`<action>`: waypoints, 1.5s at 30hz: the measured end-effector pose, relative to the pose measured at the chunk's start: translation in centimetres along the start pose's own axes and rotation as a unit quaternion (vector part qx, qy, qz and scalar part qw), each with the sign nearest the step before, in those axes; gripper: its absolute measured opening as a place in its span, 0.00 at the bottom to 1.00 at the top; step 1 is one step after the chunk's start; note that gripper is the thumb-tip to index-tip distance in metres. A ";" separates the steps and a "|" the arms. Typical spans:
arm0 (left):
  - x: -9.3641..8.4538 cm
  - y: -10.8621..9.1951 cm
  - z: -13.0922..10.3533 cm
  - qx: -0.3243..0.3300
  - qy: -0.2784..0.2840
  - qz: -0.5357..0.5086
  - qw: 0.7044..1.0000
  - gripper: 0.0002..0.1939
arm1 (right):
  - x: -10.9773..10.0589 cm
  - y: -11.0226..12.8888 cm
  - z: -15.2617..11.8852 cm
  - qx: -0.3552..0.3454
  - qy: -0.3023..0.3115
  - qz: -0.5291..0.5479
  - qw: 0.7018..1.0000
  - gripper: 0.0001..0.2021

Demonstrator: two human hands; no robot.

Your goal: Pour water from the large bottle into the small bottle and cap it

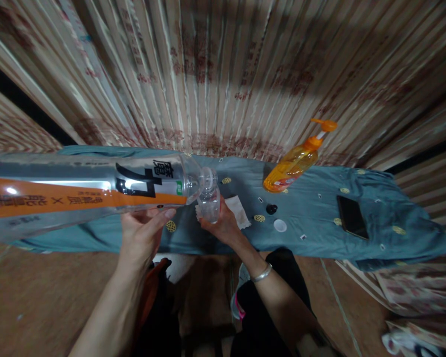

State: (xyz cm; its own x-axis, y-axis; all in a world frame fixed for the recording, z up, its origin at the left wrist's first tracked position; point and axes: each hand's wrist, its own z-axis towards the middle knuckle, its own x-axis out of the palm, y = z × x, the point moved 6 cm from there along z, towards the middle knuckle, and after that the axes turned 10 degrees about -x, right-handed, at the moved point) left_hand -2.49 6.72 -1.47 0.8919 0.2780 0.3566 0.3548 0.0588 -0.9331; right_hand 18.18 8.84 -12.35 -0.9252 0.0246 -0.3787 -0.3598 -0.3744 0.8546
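A large clear plastic bottle [85,186] with an orange and silver label lies almost level across the left side. My left hand [143,228] grips it from below, the thumb along its near side. Its open mouth points right and meets a small clear container [210,203], perhaps a cup or small bottle. My right hand [223,220] is closed around that container, a bracelet on the wrist. Whether liquid is running between the two is hard to make out. Just right of my right hand, a pale cloth or wipe [238,211] lies on the cloth-covered surface.
On the teal patterned cloth [312,208] stand an orange pump bottle [292,166], a small black cap [271,208], a white round lid [280,225] and a dark phone [352,216]. Pleated curtains [223,74] hang behind. My legs are below the near edge.
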 end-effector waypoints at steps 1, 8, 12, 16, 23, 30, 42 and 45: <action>0.0 0.1 0.1 0.001 0.003 0.001 1.000 0.25 | 0.0 0.0 0.0 0.000 0.000 -0.001 1.000 0.44; 0.2 0.2 -0.1 -0.011 -0.005 0.003 1.000 0.27 | 0.0 0.0 0.0 -0.008 0.000 -0.005 1.000 0.42; 0.8 -0.2 -0.4 -0.018 0.000 -0.007 1.000 0.32 | 0.0 0.1 0.1 -0.025 -0.009 -0.004 1.000 0.41; 1.3 -0.5 -0.6 -0.014 0.010 -0.022 1.000 0.29 | 0.2 0.0 0.1 -0.024 -0.008 -0.005 1.000 0.42; 0.7 0.0 -0.3 -0.007 0.028 -0.019 0.999 0.26 | 0.1 0.0 0.1 -0.009 -0.009 -0.011 1.000 0.43; 0.8 -0.3 -0.2 0.005 0.030 -0.036 0.999 0.30 | -0.1 0.4 0.0 0.008 0.005 0.000 1.000 0.46; 0.9 -0.6 -0.2 0.008 0.026 -0.068 0.997 0.33 | -0.1 0.1 -0.1 0.004 0.008 -0.008 1.000 0.43; 0.8 -0.5 -0.2 0.006 0.022 -0.061 0.998 0.30 | 0.0 -0.1 -0.1 0.003 0.002 -0.014 1.000 0.44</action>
State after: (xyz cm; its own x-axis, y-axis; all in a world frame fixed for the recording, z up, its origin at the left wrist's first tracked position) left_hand -1.87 6.76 -0.69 0.8539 0.2264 0.4686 0.4578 0.1015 -0.8833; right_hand 18.23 8.77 -12.47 -0.9143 0.0303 -0.4040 -0.3860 -0.3680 0.8459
